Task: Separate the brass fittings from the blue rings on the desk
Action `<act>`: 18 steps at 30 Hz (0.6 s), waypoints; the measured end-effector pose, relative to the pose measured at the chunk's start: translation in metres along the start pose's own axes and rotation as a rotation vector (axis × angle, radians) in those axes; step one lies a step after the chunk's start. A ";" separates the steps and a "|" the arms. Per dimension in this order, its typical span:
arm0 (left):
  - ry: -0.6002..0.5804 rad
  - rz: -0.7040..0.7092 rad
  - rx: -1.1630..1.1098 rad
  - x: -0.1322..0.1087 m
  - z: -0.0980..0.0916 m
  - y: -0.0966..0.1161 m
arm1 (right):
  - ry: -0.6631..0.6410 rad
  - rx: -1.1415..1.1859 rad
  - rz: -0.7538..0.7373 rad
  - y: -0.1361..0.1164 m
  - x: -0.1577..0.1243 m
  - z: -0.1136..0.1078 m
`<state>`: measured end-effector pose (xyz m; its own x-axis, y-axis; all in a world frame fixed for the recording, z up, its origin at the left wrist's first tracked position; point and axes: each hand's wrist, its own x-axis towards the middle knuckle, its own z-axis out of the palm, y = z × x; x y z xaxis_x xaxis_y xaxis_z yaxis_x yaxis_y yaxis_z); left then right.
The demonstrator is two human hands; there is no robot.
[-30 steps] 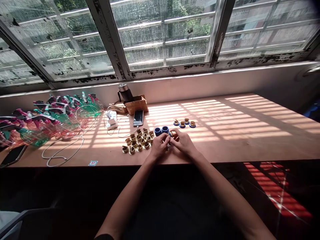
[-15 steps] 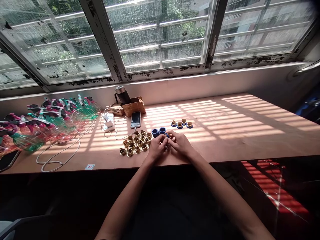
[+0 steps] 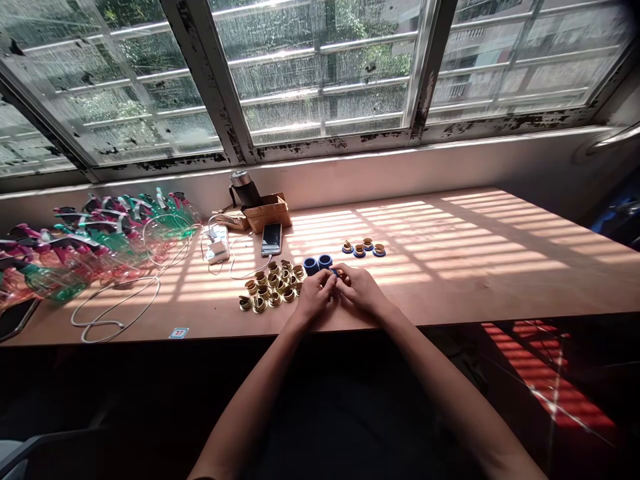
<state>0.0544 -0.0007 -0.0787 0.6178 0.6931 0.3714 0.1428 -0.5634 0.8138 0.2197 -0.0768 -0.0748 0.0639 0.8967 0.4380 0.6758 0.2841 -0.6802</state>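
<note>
My left hand [image 3: 316,293] and my right hand [image 3: 357,287] meet at the fingertips over the front part of the table. Both are closed on a small blue piece [image 3: 335,272], mostly hidden by the fingers. Just behind them stand blue rings [image 3: 325,261]. Left of my left hand is a cluster of several gold-coloured metal pieces [image 3: 275,282]. Farther back, to the right, several gold pieces with blue rims [image 3: 368,244] lie on the table.
The wooden table [image 3: 450,267] runs below a window. A phone [image 3: 271,239], a cardboard box [image 3: 270,212] with a dark flask [image 3: 246,190], a white power strip [image 3: 217,245] and a cable lie to the left. Green and pink spray bottles [image 3: 100,240] crowd the far left.
My fingers have shifted slightly around the small blue piece, which shows a little less between them. The pieces on the table have not moved.
</note>
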 end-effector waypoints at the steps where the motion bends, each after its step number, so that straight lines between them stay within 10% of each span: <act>1: 0.000 0.001 0.003 0.000 0.000 -0.001 | -0.002 -0.006 -0.004 0.001 0.000 0.001; 18: -0.003 -0.033 0.021 0.000 0.001 0.005 | -0.036 -0.103 -0.020 0.004 0.001 0.003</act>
<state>0.0557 -0.0039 -0.0749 0.6150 0.7102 0.3428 0.1792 -0.5491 0.8163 0.2205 -0.0742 -0.0791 0.0242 0.9035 0.4280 0.7489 0.2672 -0.6065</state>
